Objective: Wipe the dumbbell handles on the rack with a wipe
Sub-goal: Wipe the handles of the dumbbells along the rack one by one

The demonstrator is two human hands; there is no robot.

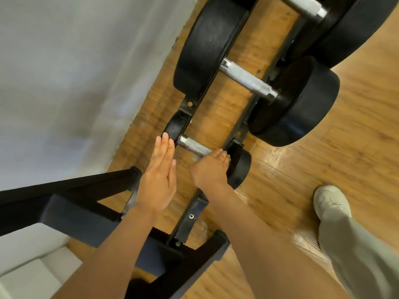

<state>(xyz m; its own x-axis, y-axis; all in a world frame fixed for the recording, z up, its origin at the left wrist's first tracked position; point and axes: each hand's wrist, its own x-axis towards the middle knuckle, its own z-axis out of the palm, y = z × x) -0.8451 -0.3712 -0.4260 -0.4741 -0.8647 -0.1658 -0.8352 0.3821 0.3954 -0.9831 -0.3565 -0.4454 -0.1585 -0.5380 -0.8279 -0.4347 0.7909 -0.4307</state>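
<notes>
- The black rack (pixel 234 128) runs from near the person up and to the right, its two rails bearing dumbbells crosswise.
- The large dumbbell (pixel 248 79) has black round heads and a knurled silver handle slanting from upper left to lower right.
- The small dumbbell (pixel 194 147) lies nearest, parallel to it, with the same bright knurled handle.
- The left hand (pixel 158 180) is flat, fingers straight and together, its fingertips at the small dumbbell's left head.
- The right hand (pixel 210 169) curls over the handle's right end; the blur hides whether it clamps.
</notes>
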